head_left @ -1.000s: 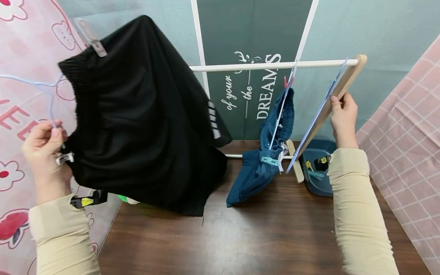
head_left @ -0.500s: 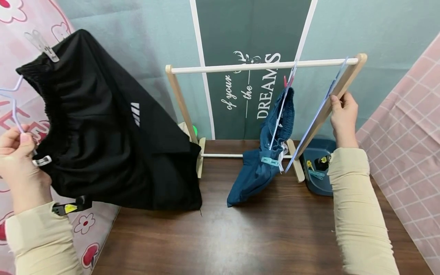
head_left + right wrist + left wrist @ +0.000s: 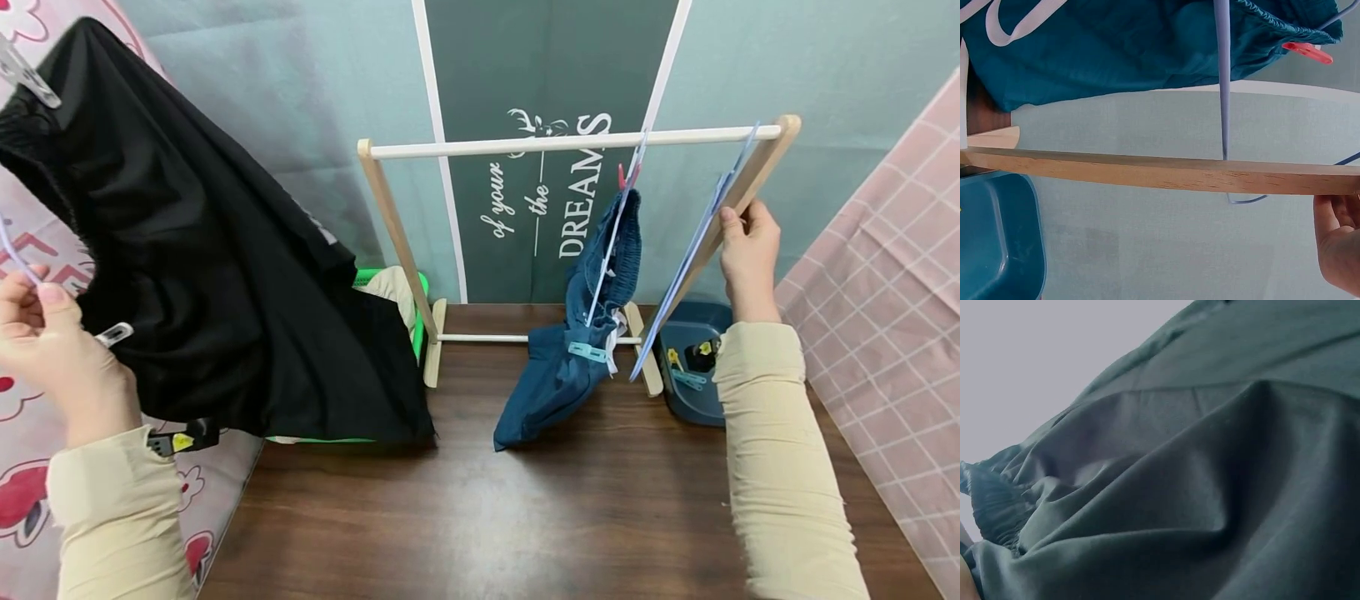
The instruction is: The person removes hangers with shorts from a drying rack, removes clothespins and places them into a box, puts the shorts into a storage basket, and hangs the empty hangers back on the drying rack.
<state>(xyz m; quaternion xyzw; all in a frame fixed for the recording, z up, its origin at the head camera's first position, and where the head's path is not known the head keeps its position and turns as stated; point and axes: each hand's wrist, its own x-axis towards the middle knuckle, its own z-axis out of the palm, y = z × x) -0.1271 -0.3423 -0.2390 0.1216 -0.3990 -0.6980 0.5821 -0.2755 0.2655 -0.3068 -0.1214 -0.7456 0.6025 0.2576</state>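
In the head view my left hand pinches a pale purple hanger at the far left. Black shorts with an elastic waist hang from it, held by clear clothespins, one right by the hand. Only dark folds of the shorts fill most of the left wrist view. My right hand holds the right wooden upright of a small drying rack. A bare purple-blue hanger hangs beside this upright. Blue shorts hang on another hanger, held with a red clothespin and a light-blue clothespin.
Behind the black shorts stands a green basket with pale cloth, mostly covered. A dark blue bin with clothespins sits by the rack's right foot. The white top rail spans the rack above the brown wooden surface.
My left hand has carried the hanger with the black shorts leftward, then drifted slightly back right. The rack's left upright and part of the green basket now show. My right hand stays put.
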